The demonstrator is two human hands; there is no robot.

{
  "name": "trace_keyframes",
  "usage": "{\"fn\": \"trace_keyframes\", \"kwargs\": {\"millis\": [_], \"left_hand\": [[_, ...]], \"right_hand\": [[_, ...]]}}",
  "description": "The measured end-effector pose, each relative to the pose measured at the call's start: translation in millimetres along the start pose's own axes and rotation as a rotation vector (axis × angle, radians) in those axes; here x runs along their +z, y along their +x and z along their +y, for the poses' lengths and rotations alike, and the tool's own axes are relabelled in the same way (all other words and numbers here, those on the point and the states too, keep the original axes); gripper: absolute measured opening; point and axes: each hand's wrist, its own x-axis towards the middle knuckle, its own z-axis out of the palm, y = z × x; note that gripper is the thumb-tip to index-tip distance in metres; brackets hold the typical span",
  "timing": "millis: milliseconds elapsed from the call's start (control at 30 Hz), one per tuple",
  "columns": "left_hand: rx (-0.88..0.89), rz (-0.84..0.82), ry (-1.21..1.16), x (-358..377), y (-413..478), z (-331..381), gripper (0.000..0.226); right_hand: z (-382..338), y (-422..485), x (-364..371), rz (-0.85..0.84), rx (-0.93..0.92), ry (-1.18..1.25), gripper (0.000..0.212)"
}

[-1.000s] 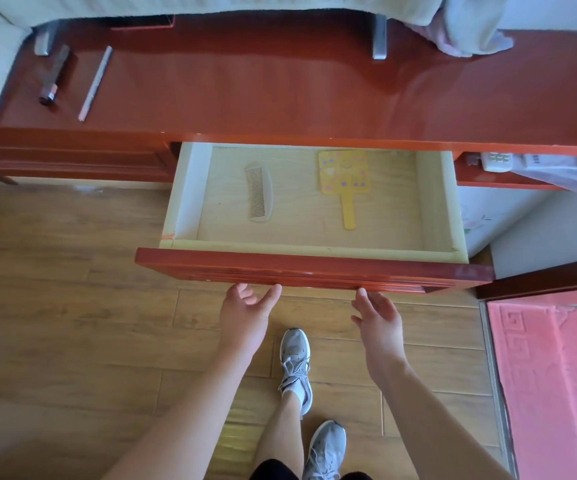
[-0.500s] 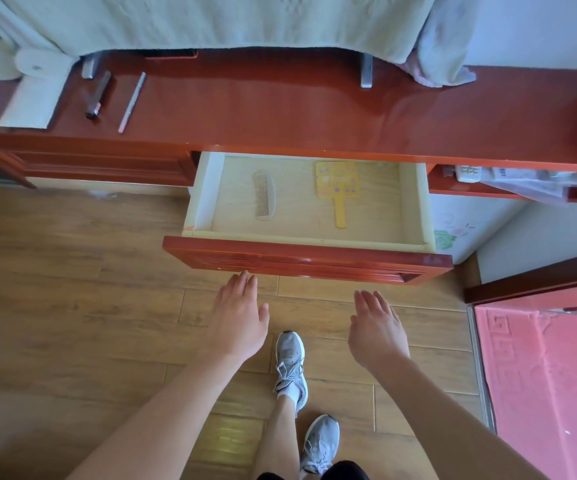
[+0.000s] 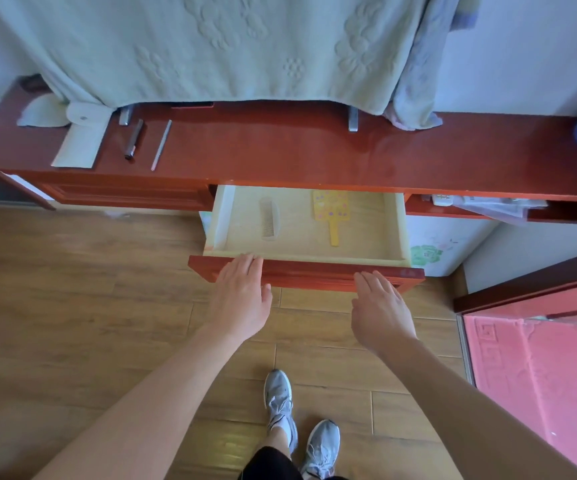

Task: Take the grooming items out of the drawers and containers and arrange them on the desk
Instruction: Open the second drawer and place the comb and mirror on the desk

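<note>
Left grip [image 3: 242,292] and right grip [image 3: 380,306], both released, flat-fingered, now at the drawer front [image 3: 314,273]; earlier below it

The left grip [image 3: 242,296] is flat, fingers straight and together, its fingertips [image 3: 250,263] lying over the left end of the open drawer's red front [image 3: 314,275]. The right grip [image 3: 380,306] is likewise flat, fingertips at the front's right part; contact cannot be told. Just beyond the left grip a pale comb [image 3: 269,219] lies in the drawer; a yellow paddle-shaped mirror [image 3: 331,211] lies beyond and between both grips, handle pointing back at them. Farther off, on the red worktop [image 3: 280,147] beyond and left of the left grip, lie a dark tube [image 3: 134,139], a thin stick [image 3: 161,145] and a white pouch [image 3: 81,140]. A pale green towel [image 3: 210,46] hangs behind. Right of the right grip lies a pink mat [image 3: 536,375].
</note>
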Motion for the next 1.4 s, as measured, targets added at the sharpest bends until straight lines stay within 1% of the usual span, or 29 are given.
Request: {"fn": "trace_keyframes", "kwargs": {"millis": [67,200,367,500,667,800,967,1067,1233,1400], "left_hand": [[0.018,0.02,0.011,-11.9,11.5,-1.1,0.052],[0.046,0.026,0.021,-25.2,37.6,-9.8,0.052],[0.094,0.019,0.005,-31.4,74.2,-20.9,0.052],[0.109,0.011,-0.004,-32.7,99.3,-23.2,0.052],[0.108,-0.018,-0.031,-25.3,126.0,-18.2,0.052],[0.046,-0.072,-0.033,-6.4,151.3,-16.4,0.053],[-0.044,-0.118,-0.087,21.2,171.4,-14.2,0.05],[-0.078,-0.15,-0.094,36.0,180.9,-14.1,0.05],[-0.128,-0.195,-0.05,57.0,195.6,-16.8,0.057],[-0.165,-0.196,-0.064,72.2,203.2,-20.6,0.054]], "right_hand": [[-2.8,8.3,-13.1,0.021,-0.009,-0.009,0.055],[-10.1,29.4,-33.9,0.037,-0.006,-0.008,0.049],[-16.1,59.7,-43.4,0.052,0.019,-0.024,0.049],[-17.6,80.7,-47.8,0.08,0.04,0.013,0.042],[-10.6,109.5,-45.9,0.053,0.047,0.044,0.041],[1.8,140.9,-36.9,0.0,0.052,0.06,0.032],[9.2,172.5,-20.6,-0.089,0.07,0.105,0.045],[13.5,184.9,-7.9,-0.125,0.084,0.106,0.047],[16.2,196.7,14.4,-0.17,0.122,0.108,0.055],[13.2,203.5,28.9,-0.182,0.157,0.093,0.055]]}}
